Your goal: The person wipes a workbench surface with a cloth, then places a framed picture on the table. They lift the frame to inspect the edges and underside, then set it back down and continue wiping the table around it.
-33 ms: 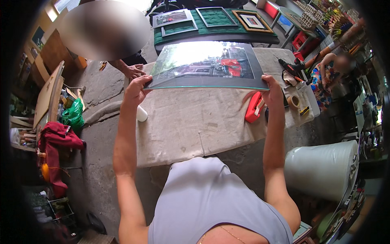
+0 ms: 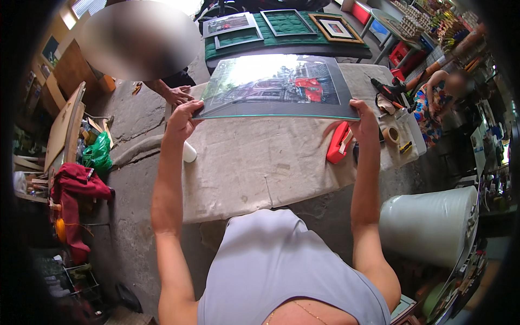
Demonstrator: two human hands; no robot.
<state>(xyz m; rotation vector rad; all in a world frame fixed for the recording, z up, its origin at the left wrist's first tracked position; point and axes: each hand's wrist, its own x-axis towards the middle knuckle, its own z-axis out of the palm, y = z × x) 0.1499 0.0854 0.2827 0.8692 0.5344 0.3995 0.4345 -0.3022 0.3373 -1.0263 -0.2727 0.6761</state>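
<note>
A sheet of glass with a greenish edge lies over a dark-matted picture (image 2: 260, 95) that shows a red vehicle. I hold the two together above the cloth-covered table (image 2: 254, 168), and bright light reflects off the glass. At the near left corner my left hand (image 2: 185, 120) is closed on the edge, thumb on top. My right hand (image 2: 364, 120) grips the near right corner the same way. Below the right hand stands a red tape dispenser (image 2: 337, 146), and a white cylindrical object (image 2: 189, 153) is beside my left wrist.
Another person's hand (image 2: 179, 95) rests by the table's left edge. A tape roll (image 2: 391, 135), a yellow cutter (image 2: 405, 147) and a power drill (image 2: 385, 89) lie at the right. Frames (image 2: 337, 28) lie on a green padded surface behind. A large plastic-wrapped roll (image 2: 428, 227) stands at lower right.
The reflections on the glass have shifted slightly, and the picture's tilt seems a touch different. Both hands keep their grip in the same place.
</note>
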